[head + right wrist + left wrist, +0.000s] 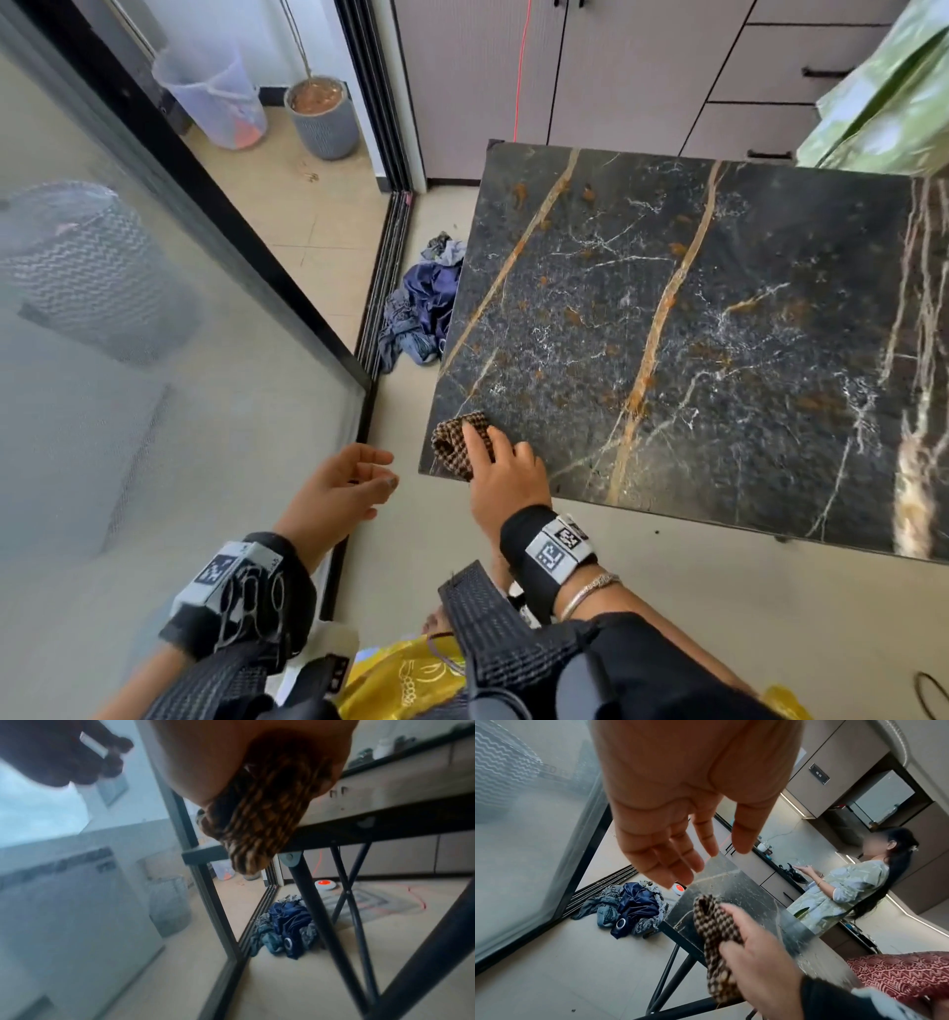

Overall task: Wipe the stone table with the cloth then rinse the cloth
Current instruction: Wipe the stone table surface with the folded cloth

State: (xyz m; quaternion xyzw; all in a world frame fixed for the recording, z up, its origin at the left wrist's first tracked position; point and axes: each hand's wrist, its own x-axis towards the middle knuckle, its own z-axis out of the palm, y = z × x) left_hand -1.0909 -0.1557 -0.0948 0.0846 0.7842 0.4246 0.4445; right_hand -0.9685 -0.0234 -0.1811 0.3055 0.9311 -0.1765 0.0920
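The dark stone table (719,334) with gold and white veins fills the right of the head view. A brown-and-cream checked cloth (452,444) lies bunched on its near left corner. My right hand (506,478) grips the cloth, index finger laid across it. In the left wrist view the cloth (716,927) hangs partly over the table (744,888) edge under my right hand (757,963). In the right wrist view the cloth (257,821) shows beneath my palm. My left hand (344,483) hovers empty, left of the corner, its fingers (680,862) relaxed.
A pile of blue clothes (426,308) lies on the floor by the table's left side. A glass sliding door (154,334) runs along the left. Cabinets (642,77) stand behind the table. Black crossed legs (342,912) are underneath. Another person (854,882) stands at the counter.
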